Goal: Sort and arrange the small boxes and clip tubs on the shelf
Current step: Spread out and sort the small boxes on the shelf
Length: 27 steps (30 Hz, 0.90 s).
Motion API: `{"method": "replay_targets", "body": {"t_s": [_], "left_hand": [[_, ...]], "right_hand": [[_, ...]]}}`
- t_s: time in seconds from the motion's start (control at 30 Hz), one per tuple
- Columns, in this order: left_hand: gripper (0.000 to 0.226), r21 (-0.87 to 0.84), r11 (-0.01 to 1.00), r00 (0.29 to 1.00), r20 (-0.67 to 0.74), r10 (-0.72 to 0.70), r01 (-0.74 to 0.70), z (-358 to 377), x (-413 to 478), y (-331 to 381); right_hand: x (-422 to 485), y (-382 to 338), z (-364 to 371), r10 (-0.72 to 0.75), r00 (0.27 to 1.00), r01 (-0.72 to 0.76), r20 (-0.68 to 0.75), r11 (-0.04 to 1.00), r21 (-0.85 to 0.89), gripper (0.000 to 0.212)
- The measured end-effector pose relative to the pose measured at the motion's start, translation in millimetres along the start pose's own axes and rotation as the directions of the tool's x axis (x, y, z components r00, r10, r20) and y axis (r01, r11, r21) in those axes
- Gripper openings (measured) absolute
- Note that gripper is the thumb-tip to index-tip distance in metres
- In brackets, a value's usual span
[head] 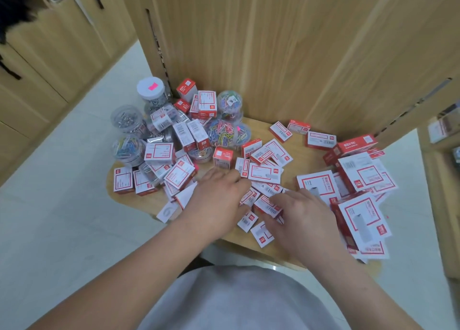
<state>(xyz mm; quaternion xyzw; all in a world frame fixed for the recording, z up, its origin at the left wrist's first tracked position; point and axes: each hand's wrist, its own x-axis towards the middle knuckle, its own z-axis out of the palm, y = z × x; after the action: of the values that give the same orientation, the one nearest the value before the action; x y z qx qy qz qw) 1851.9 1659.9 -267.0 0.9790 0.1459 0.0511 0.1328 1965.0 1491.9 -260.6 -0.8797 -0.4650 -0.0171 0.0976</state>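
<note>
A wooden shelf point(301, 150) carries a jumble of small red-and-white boxes point(264, 173) and clear tubs of clips. Several tubs stand at the back left: one with a white lid and pink sticker point(150, 89), one of silver clips point(127, 118), and one of coloured clips point(222, 132). Bigger red-and-white boxes point(363, 215) pile up at the right. My left hand point(219, 195) lies palm down on the small boxes near the front, fingers resting on them. My right hand point(296, 217) reaches over a small box point(267, 204), fingertips on it; whether it grips is hidden.
The wooden back panel point(273, 55) rises behind the shelf, with a slotted rail point(158, 48) at its left edge. Wooden cabinets point(49, 63) line the left side across a pale floor point(62, 205). Another shelf with goods point(443, 127) stands at the far right.
</note>
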Motion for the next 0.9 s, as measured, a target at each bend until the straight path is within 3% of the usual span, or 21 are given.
{"method": "replay_targets", "body": {"t_s": [0.13, 0.3, 0.4, 0.5, 0.57, 0.7, 0.8, 0.9], "left_hand": [[0.041, -0.101, 0.994, 0.995, -0.079, -0.056, 0.048, -4, 3, 0], [0.053, -0.545, 0.826, 0.964, -0.113, -0.241, 0.142, -16, 4, 11], [0.054, -0.596, 0.789, 0.954, -0.121, -0.274, 0.15, -18, 7, 19], [0.051, -0.546, 0.825, 0.959, -0.131, -0.252, 0.142, -17, 8, 24], [0.043, -0.499, 0.856, 0.961, -0.145, -0.237, 0.136, -15, 8, 24], [0.037, -0.369, 0.92, 0.986, -0.051, -0.158, 0.129, -3, 14, 34], [0.038, -0.306, 0.947, 0.995, -0.006, -0.1, 0.093, 10, 24, 52], [0.031, -0.318, 0.945, 0.99, -0.085, -0.116, 0.083, 17, 35, 62]], "right_hand": [[1, 4, -24, 0.066, 0.996, -0.054, -0.059, 0.982, 0.18, 0.026], [-6, 19, -56, 0.241, 0.97, -0.201, -0.039, 0.879, 0.432, 0.04], [-9, 23, -62, 0.295, 0.955, -0.255, 0.0, 0.825, 0.505, 0.046], [-11, 26, -62, 0.3, 0.954, -0.252, -0.018, 0.83, 0.497, 0.044], [-10, 29, -64, 0.301, 0.953, -0.247, -0.046, 0.854, 0.458, 0.04], [12, 44, -66, 0.194, 0.971, -0.178, -0.136, 0.976, 0.125, 0.023], [38, 57, -62, 0.11, 0.985, -0.109, -0.136, 0.994, 0.013, 0.024], [63, 63, -51, 0.068, 0.989, -0.082, -0.134, 0.991, -0.105, 0.033]]}}
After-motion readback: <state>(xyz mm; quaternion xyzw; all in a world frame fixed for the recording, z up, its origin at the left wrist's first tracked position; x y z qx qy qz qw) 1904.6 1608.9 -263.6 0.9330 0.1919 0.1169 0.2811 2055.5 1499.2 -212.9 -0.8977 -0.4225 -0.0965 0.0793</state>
